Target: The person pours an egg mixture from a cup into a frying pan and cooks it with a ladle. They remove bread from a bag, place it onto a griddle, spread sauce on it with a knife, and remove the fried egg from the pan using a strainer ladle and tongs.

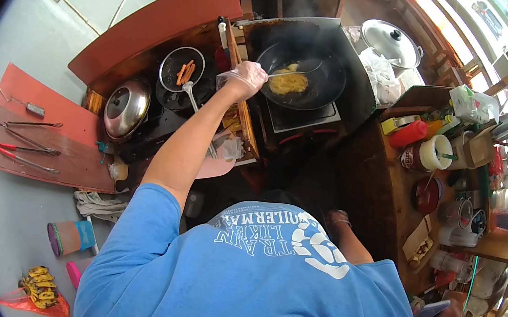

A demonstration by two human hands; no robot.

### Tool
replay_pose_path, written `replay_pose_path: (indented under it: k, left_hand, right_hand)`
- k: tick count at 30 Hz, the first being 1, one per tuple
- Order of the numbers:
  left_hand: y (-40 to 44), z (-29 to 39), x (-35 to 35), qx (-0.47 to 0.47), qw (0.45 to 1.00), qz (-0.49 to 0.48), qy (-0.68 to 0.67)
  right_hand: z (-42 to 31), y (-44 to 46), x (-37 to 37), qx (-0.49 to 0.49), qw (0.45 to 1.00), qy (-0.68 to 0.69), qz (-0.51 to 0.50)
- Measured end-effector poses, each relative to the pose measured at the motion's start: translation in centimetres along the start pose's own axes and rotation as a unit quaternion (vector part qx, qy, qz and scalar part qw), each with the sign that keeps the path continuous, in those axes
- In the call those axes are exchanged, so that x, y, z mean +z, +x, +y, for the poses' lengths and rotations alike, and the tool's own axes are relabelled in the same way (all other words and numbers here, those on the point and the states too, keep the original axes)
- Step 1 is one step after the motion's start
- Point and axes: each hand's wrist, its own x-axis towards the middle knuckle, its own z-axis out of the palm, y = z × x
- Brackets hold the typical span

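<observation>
My left hand (245, 81), in a clear plastic glove, is closed around a long metal cooking utensil (288, 72) with a thin handle. It reaches over a black wok (330, 88) on a stove, and its far end is hard to make out against the dark metal. Yellow food (289, 83), perhaps egg or batter, lies in the wok just under the handle. Down by my right side hangs my right hand (339, 220), also gloved; its fingers are too dark and blurred to read.
Left of the wok, a strainer (163, 70) holds several brown sticks of food beside a lidded pot (127, 110). A wooden divider (246, 122) stands between. On the right, a counter (393, 170) carries bottles and tubs. Another person's hand (451, 316) is near a phone (432, 311).
</observation>
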Motion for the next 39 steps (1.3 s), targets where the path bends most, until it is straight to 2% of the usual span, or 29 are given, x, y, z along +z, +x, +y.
replay_pose_path:
  k: [1, 2, 3, 4, 5, 6, 7, 8, 10, 12, 14, 17, 18, 19, 20, 22, 23, 25, 26, 27, 28, 30, 31, 32, 34, 35, 36, 38, 39]
  left_hand:
    - [0.2, 0.0, 1.1, 0.013, 0.991, -0.011, 0.133]
    - [0.4, 0.6, 1.1, 0.027, 0.964, -0.022, 0.264]
    - [0.0, 1.1, 1.1, -0.048, 0.986, 0.012, 0.156]
    - [-0.5, 1.3, 0.9, -0.042, 0.987, 0.011, 0.155]
    - [-1.0, 1.8, 0.2, -0.051, 0.988, 0.010, 0.146]
    - [-1.4, 1.9, 0.0, -0.062, 0.989, 0.008, 0.137]
    - [-1.6, 1.0, 0.5, -0.079, 0.986, 0.030, 0.144]
    - [-1.8, 0.5, 0.6, -0.075, 0.987, 0.028, 0.142]
    - [-2.6, -0.7, 0.5, -0.098, 0.974, 0.102, 0.179]
    - [-3.9, -2.1, 1.0, -0.034, 0.959, 0.203, 0.196]
    - [-5.1, -2.9, 0.1, -0.063, 0.950, 0.211, 0.222]
    - [-7.0, -5.8, 0.1, 0.013, 0.959, 0.258, 0.119]
    - [-8.0, -5.5, -0.9, -0.062, 0.970, 0.218, 0.090]
    - [-8.3, -7.0, 0.1, -0.054, 0.971, 0.230, 0.035]
    - [-8.7, -8.6, 1.3, -0.046, 0.969, 0.242, -0.020]
    - [-10.8, -8.2, -1.4, -0.069, 0.972, 0.183, -0.132]
    - [-11.3, -8.9, -1.5, -0.065, 0.966, 0.187, -0.165]
    - [-12.3, -9.9, -1.4, -0.056, 0.951, 0.219, -0.212]
    - [-12.7, -10.4, -1.7, -0.038, 0.955, 0.215, -0.201]
    - [-13.1, -11.2, -1.7, -0.009, 0.963, 0.214, -0.162]
    - [-13.4, -11.9, -1.9, 0.020, 0.969, 0.212, -0.122]
    - [-14.0, -12.8, -2.5, 0.031, 0.967, 0.239, -0.077]
    - [-14.1, -13.3, -2.7, 0.039, 0.965, 0.252, -0.055]
    - [-14.1, -13.9, -2.8, 0.046, 0.963, 0.264, -0.033]
    - [-13.6, -15.8, -1.9, 0.071, 0.953, 0.255, -0.150]
    - [-14.6, -14.4, -5.5, -0.109, 0.941, 0.106, -0.304]
    - [-14.9, -15.1, -5.2, -0.105, 0.941, 0.105, -0.303]
    - [-15.7, -16.5, -4.4, -0.082, 0.861, 0.135, -0.483]
    - [-16.7, -15.8, -5.4, -0.150, 0.785, 0.112, -0.591]
  right_hand:
    - [0.0, 0.2, 0.1, 0.003, 1.000, 0.002, 0.000]
    - [-0.2, 0.3, 0.2, -0.038, 0.998, -0.050, 0.010]
    - [-0.5, 0.4, 0.3, -0.077, 0.992, -0.102, 0.019]
    - [-1.1, 0.5, 0.7, -0.072, 0.992, -0.097, 0.019]
    - [-2.8, -0.1, 0.0, 0.073, 0.969, 0.233, 0.034]
    - [-4.8, -1.2, -1.3, 0.207, 0.820, 0.532, 0.046]
    - [-6.1, -1.8, -2.3, 0.212, 0.817, 0.534, 0.047]
    - [-7.3, -2.2, -3.2, 0.186, 0.825, 0.532, 0.037]
    - [-10.0, -2.7, -4.1, 0.162, 0.832, 0.530, 0.026]
    - [-13.5, -3.1, -5.3, 0.080, 0.847, 0.525, 0.007]
    - [-18.5, -5.5, -7.6, 0.047, 0.862, 0.504, -0.010]
    - [-26.4, -8.8, -10.6, -0.012, 0.882, 0.471, -0.030]
    - [-29.0, -9.3, -11.0, -0.039, 0.885, 0.462, -0.033]
    - [-31.3, -9.8, -10.8, -0.069, 0.898, 0.435, 0.013]
    - [-33.3, -10.0, -11.0, -0.072, 0.899, 0.432, 0.013]
    - [-36.5, -10.1, -11.1, -0.141, 0.944, 0.274, 0.119]
    - [-38.6, -10.4, -11.1, -0.182, 0.923, 0.301, 0.153]
    - [-41.9, -11.0, -11.8, -0.174, 0.935, 0.259, 0.166]
    - [-43.7, -11.5, -12.7, -0.162, 0.945, 0.220, 0.179]
    - [-44.8, -9.8, -12.3, -0.123, 0.965, 0.186, 0.136]
    - [-45.9, -9.7, -12.2, -0.124, 0.965, 0.185, 0.138]
    - [-49.3, -10.4, -12.3, -0.141, 0.955, 0.105, 0.237]
    - [-50.8, -10.2, -13.4, -0.118, 0.976, 0.084, 0.164]
    - [-52.5, -10.6, -14.3, -0.115, 0.975, 0.086, 0.167]
    - [-54.9, -11.3, -15.5, -0.087, 0.987, 0.046, 0.129]
    - [-55.2, -9.5, -14.7, -0.086, 0.986, 0.055, 0.130]
    - [-55.3, -8.1, -14.0, -0.084, 0.986, 0.059, 0.133]
    - [-55.5, -6.1, -13.0, -0.088, 0.984, 0.058, 0.143]
    - [-55.6, -5.4, -12.7, -0.086, 0.984, 0.061, 0.145]
